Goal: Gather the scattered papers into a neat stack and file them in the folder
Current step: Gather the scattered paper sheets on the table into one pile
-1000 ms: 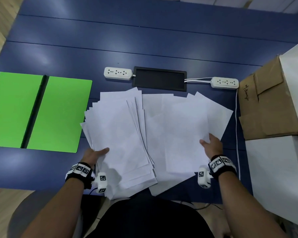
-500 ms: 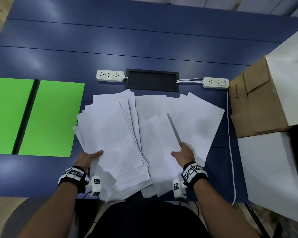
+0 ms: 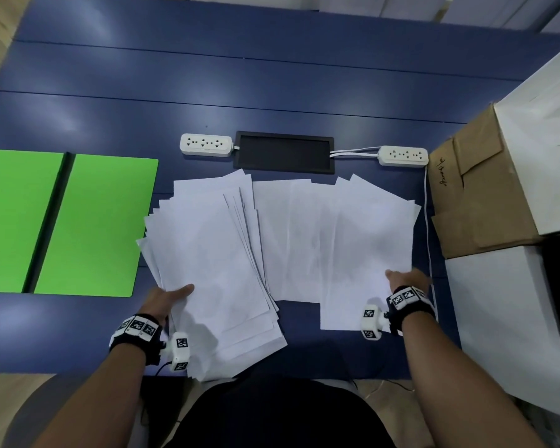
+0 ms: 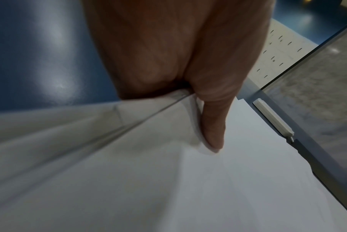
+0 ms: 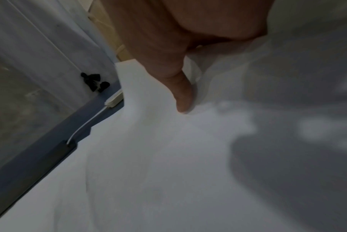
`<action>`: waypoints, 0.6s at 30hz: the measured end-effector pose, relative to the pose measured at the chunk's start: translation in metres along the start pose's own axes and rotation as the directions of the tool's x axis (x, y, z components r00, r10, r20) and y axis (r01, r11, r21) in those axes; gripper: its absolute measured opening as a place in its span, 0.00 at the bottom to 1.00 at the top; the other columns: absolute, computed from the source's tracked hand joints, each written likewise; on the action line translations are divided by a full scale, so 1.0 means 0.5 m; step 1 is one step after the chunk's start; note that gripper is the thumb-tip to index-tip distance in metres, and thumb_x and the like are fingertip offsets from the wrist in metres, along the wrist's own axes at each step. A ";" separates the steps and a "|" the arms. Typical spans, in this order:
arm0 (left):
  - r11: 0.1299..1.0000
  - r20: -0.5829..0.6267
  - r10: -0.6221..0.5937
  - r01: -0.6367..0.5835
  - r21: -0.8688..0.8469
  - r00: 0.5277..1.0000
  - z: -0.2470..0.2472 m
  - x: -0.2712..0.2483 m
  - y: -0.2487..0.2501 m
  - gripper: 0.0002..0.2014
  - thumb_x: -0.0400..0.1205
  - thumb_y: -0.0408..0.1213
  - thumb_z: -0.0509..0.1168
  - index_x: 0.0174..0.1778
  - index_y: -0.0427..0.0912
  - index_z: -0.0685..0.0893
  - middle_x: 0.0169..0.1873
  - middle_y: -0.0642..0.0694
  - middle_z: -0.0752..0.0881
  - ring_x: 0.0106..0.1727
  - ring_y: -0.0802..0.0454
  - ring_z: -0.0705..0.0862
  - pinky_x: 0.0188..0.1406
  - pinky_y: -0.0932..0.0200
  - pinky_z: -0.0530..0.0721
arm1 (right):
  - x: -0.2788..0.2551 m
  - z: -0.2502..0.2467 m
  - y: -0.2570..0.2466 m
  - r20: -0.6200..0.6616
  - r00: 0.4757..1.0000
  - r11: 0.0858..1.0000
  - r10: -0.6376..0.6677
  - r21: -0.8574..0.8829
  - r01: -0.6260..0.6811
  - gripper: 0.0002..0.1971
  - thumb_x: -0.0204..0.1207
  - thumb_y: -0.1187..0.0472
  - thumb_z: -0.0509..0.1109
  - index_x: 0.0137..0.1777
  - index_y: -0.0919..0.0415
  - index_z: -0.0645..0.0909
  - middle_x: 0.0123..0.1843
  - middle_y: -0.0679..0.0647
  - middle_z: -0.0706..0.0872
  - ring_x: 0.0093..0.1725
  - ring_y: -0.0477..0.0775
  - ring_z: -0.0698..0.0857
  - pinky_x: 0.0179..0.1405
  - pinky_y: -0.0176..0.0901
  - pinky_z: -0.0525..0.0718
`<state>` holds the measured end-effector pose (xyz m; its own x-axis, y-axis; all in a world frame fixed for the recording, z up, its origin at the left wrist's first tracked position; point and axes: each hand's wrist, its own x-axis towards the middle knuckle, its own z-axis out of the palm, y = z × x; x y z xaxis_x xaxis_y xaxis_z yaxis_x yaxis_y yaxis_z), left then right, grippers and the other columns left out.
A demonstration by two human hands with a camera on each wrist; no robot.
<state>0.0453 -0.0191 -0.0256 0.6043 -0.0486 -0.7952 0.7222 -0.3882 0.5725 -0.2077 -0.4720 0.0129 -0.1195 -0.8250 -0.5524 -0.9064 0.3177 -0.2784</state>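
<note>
Task roughly midway: loose fanned pile of white paper sheets [image 3: 207,260] gathered at tabletop [image 3: 272,92] front-left, edges uneven; several white sheets [image 3: 353,240] unmerged on right. Open green folder [image 3: 94,224] lies flat at far left, nothing filed.

Left hand [image 3: 167,297] pinches pile's near-left edge, thumb on top. Right hand [image 3: 408,281] grips right-hand sheets' lower edge, thumb pressing down; fingers beneath hidden.

Office/workrm: blue desk [image 3: 272,85] w/ cable hatch [image 3: 283,152], power strips [image 3: 206,144], cardboard boxes [image 3: 479,195].
</note>
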 end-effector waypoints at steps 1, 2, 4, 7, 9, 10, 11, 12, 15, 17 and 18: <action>1.000 -0.007 -0.011 0.011 0.023 1.000 -0.002 0.001 0.002 0.14 0.73 0.32 0.82 0.52 0.36 0.90 0.46 0.33 0.93 0.50 0.32 0.92 0.60 0.30 0.88 | 0.005 -0.004 -0.002 0.002 1.000 1.000 0.017 0.002 -0.017 0.35 0.76 0.57 0.78 0.80 0.69 0.70 0.80 0.68 0.71 0.73 0.72 0.79 0.68 0.60 0.81; 0.999 -0.015 -0.019 0.020 0.040 1.000 -0.008 0.009 -0.003 0.15 0.72 0.34 0.83 0.52 0.36 0.90 0.47 0.33 0.94 0.50 0.31 0.92 0.60 0.28 0.87 | 0.008 -0.003 -0.005 0.005 1.000 1.000 0.026 0.006 -0.026 0.36 0.76 0.59 0.78 0.81 0.68 0.69 0.81 0.67 0.71 0.75 0.71 0.78 0.68 0.59 0.80; 0.998 -0.023 -0.019 0.020 0.061 1.000 -0.015 0.020 -0.012 0.17 0.70 0.36 0.85 0.52 0.36 0.91 0.47 0.33 0.94 0.50 0.30 0.92 0.60 0.26 0.87 | 0.008 0.002 -0.011 0.015 1.000 0.999 0.019 0.030 -0.019 0.34 0.76 0.62 0.77 0.80 0.69 0.69 0.79 0.67 0.75 0.75 0.70 0.78 0.69 0.58 0.79; 0.997 -0.012 -0.008 0.009 0.077 1.000 -0.012 0.014 -0.011 0.21 0.67 0.40 0.86 0.53 0.36 0.91 0.45 0.35 0.95 0.48 0.30 0.93 0.57 0.28 0.88 | 0.002 0.016 -0.013 -0.003 1.000 0.999 -0.002 0.038 0.002 0.30 0.76 0.65 0.75 0.77 0.71 0.73 0.75 0.69 0.79 0.72 0.71 0.81 0.62 0.55 0.81; 0.998 -0.018 -0.001 0.002 0.059 1.000 -0.005 0.004 -0.005 0.18 0.73 0.35 0.83 0.55 0.33 0.90 0.43 0.36 0.94 0.45 0.35 0.92 0.53 0.37 0.90 | -0.002 0.021 -0.013 -0.002 1.000 0.998 0.001 0.063 -0.001 0.26 0.76 0.66 0.73 0.74 0.70 0.76 0.72 0.69 0.82 0.67 0.71 0.84 0.53 0.52 0.82; 0.999 -0.018 0.003 -0.002 0.047 1.000 -0.001 -0.001 -0.002 0.16 0.75 0.32 0.81 0.57 0.32 0.89 0.43 0.37 0.93 0.44 0.37 0.91 0.51 0.42 0.89 | -0.004 0.022 -0.015 -0.001 1.000 0.997 0.004 0.083 -0.004 0.26 0.76 0.66 0.73 0.74 0.70 0.76 0.71 0.69 0.82 0.66 0.70 0.84 0.52 0.51 0.82; 0.999 -0.020 0.007 -0.006 0.039 1.000 0.002 -0.002 0.000 0.16 0.76 0.31 0.80 0.58 0.31 0.89 0.44 0.36 0.93 0.45 0.37 0.91 0.52 0.44 0.89 | -0.005 0.022 -0.017 -0.008 1.000 0.995 0.005 0.103 -0.004 0.27 0.75 0.66 0.73 0.74 0.70 0.75 0.71 0.69 0.82 0.66 0.71 0.84 0.52 0.52 0.82; 0.999 -0.022 0.013 -0.013 0.032 1.000 0.004 -0.002 0.000 0.16 0.75 0.30 0.81 0.58 0.32 0.89 0.46 0.35 0.93 0.47 0.36 0.91 0.55 0.41 0.88 | -0.005 0.022 -0.021 -0.016 1.000 0.993 0.007 0.120 -0.005 0.28 0.75 0.67 0.73 0.75 0.70 0.74 0.72 0.70 0.81 0.66 0.71 0.84 0.53 0.52 0.82; 1.000 -0.035 0.026 -0.026 0.018 0.999 0.007 -0.003 0.001 0.13 0.76 0.29 0.80 0.55 0.33 0.88 0.50 0.33 0.91 0.49 0.36 0.90 0.58 0.40 0.87 | 0.001 0.025 -0.026 -0.034 0.999 0.987 0.001 0.160 0.005 0.32 0.75 0.70 0.73 0.79 0.68 0.68 0.75 0.70 0.78 0.68 0.71 0.83 0.51 0.49 0.80; 1.000 -0.028 0.027 -0.026 0.002 0.999 0.008 -0.005 0.001 0.13 0.77 0.27 0.79 0.56 0.32 0.88 0.50 0.33 0.91 0.48 0.37 0.89 0.57 0.41 0.86 | 0.001 0.022 -0.029 -0.034 0.999 0.982 -0.005 0.187 0.011 0.35 0.75 0.70 0.74 0.82 0.66 0.65 0.78 0.68 0.75 0.72 0.70 0.81 0.56 0.51 0.80; 1.000 -0.026 0.026 -0.026 -0.004 0.999 0.008 -0.006 0.001 0.15 0.77 0.27 0.79 0.58 0.31 0.88 0.50 0.33 0.91 0.48 0.36 0.89 0.58 0.40 0.86 | 0.001 0.020 -0.029 -0.025 1.000 0.979 -0.008 0.202 0.013 0.37 0.76 0.69 0.75 0.83 0.65 0.64 0.80 0.67 0.73 0.75 0.69 0.78 0.62 0.54 0.80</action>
<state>0.0424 -0.0228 -0.0236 0.6316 -0.0345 -0.7746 0.7073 -0.3835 0.5938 -0.1905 -0.4721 0.0088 -0.1223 -0.8388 -0.5305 -0.8071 0.3951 -0.4387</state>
